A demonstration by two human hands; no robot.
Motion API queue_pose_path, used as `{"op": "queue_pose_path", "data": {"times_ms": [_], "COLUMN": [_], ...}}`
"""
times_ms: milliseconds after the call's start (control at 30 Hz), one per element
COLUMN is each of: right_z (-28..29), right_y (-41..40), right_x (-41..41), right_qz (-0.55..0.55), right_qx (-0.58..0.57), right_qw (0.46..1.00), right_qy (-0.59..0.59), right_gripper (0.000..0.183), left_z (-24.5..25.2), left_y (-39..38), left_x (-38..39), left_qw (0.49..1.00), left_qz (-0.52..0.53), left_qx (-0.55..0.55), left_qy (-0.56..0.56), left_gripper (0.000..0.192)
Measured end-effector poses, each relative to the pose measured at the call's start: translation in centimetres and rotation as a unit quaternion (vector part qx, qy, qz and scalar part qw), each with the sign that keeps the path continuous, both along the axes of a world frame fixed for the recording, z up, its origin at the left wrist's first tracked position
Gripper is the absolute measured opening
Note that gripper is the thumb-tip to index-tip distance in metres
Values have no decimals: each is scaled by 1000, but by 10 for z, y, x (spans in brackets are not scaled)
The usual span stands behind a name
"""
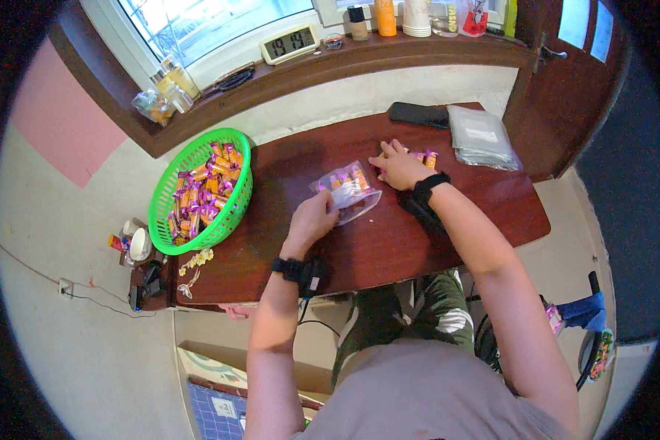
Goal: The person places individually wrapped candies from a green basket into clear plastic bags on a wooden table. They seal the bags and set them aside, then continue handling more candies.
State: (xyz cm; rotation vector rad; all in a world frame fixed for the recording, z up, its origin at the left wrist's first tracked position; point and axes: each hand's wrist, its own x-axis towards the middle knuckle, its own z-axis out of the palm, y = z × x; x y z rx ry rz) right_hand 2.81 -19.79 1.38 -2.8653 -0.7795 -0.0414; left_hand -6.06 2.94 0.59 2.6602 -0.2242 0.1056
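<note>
My left hand (312, 219) is closed on the open end of a clear plastic bag (345, 190) with several purple-and-orange wrapped candies in it. The bag lies on the brown wooden table (253, 220). To its right, my right hand (399, 166) rests with spread fingers over a few wrapped candies (430, 159), partly hiding them; whether it grips one I cannot tell. A green plastic basket (246, 190) full of the same candies (201, 192) stands at the table's left end.
A stack of clear plastic bags (481, 137) lies at the back right beside a black case (419, 114). Yellow flower decorations (198, 258) lie at the front left. On the window sill stand a digital clock (290, 44), bottles and stacked paper cups (417, 19).
</note>
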Motion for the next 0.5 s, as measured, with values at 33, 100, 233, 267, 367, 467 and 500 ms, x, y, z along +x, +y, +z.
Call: {"op": "queue_pose_path", "data": {"times_ms": [33,100,233,267,367,467,500], "right_z": [-10,-12,-17,-18,-14,-4,-2], "right_y": [-6,-13,-38,-45,-58,-65,-67], "right_x": [10,5,-6,-10,-16,-40,-45], "right_qz": [46,101,138,133,148,100,93], "right_qx": [-15,-3,12,9,3,18,30], "right_qw": [999,994,990,990,989,994,995], "right_qy": [-7,-30,-41,-42,-2,-29,-19], "right_gripper": [39,30,35,35,43,49,53], "left_z": [1,1,-1,0,5,9,10], "left_y": [-1,1,2,1,-2,-6,-6], "left_x": [1,1,7,7,4,3,2], "left_qw": [1000,1000,999,999,999,999,999], "left_qz": [-2,-15,-36,-39,-44,-30,-19], "left_qx": [0,6,14,10,14,17,12], "left_qy": [-1,10,6,5,7,17,26], "left_gripper": [19,20,20,21,23,25,26]}}
